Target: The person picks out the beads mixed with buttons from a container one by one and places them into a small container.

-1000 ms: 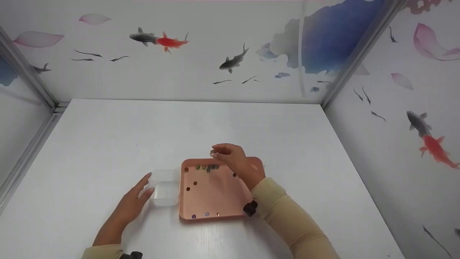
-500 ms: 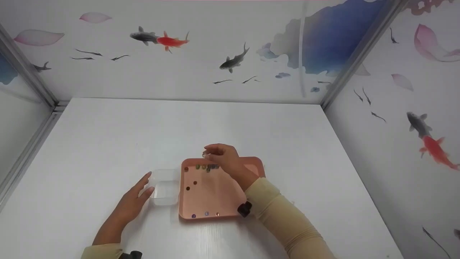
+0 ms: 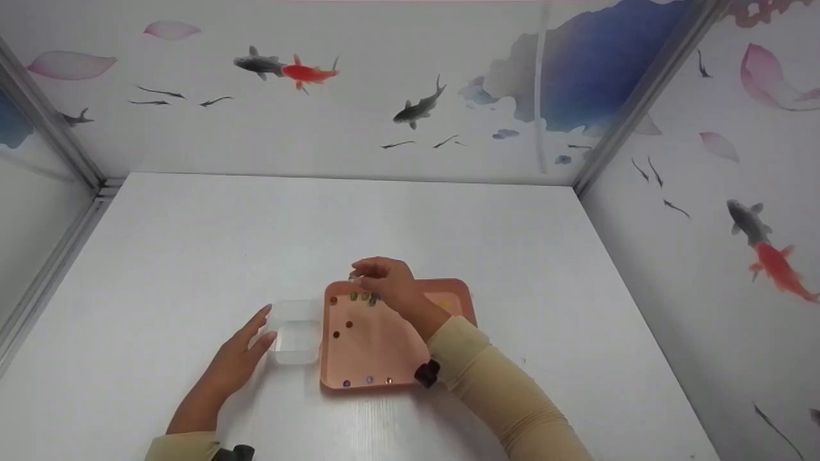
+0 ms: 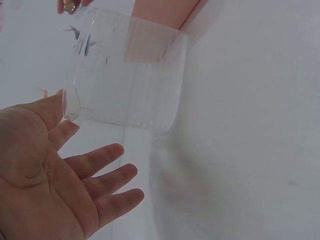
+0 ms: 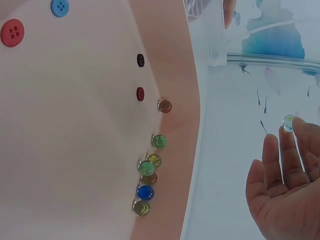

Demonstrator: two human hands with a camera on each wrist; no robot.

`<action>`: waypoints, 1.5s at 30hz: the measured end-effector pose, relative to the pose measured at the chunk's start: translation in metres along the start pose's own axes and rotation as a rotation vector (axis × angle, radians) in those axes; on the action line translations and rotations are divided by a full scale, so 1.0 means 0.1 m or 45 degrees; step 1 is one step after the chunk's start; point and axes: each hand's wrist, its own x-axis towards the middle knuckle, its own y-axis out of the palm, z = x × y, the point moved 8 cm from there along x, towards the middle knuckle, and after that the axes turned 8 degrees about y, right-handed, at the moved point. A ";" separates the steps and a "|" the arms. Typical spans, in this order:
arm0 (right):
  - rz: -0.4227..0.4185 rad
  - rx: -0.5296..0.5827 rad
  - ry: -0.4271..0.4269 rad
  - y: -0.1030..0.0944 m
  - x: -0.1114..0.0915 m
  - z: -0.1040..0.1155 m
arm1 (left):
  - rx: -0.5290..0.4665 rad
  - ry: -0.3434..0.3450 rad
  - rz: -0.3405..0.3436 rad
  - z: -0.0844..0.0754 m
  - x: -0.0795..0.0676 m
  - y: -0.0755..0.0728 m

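Observation:
My right hand (image 3: 392, 282) is raised over the far rim of a shallow pink tray (image 3: 391, 352). Between its thumb and fingertips it pinches a clear glass marble (image 5: 288, 122), which shows yellow and blue tints in the right wrist view. To the left of the tray stands a clear plastic box (image 3: 298, 346), close against the tray's side. My left hand (image 3: 234, 358) lies along the box's left side, thumb and index fingertip at its edge. In the left wrist view its other fingers extend loosely, with nothing in the palm.
Several marbles (image 5: 146, 192) lie in a row along the tray's far side. A black button (image 5: 140, 60), a dark red button (image 5: 140, 94), a red button (image 5: 12, 33) and a blue button (image 5: 60, 7) rest inside. Printed white walls enclose the white table (image 3: 192, 256).
My right hand has moved left along the tray's far rim with the marble, uncovering a yellow item at the right. The left hand and box have stayed in place.

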 end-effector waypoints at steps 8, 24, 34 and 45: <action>0.021 0.026 0.019 0.10 0.00 0.05 | 0.005 -0.021 0.005 0.01 0.00 0.00; 0.074 -0.019 0.062 0.30 0.01 0.06 | 0.003 -0.016 0.022 0.00 0.00 0.02; 0.132 0.081 0.065 0.40 0.02 0.07 | -0.010 -0.013 0.023 -0.02 0.00 0.04; 0.164 0.041 0.066 0.52 0.03 0.09 | -0.044 -0.017 0.038 -0.01 -0.01 0.05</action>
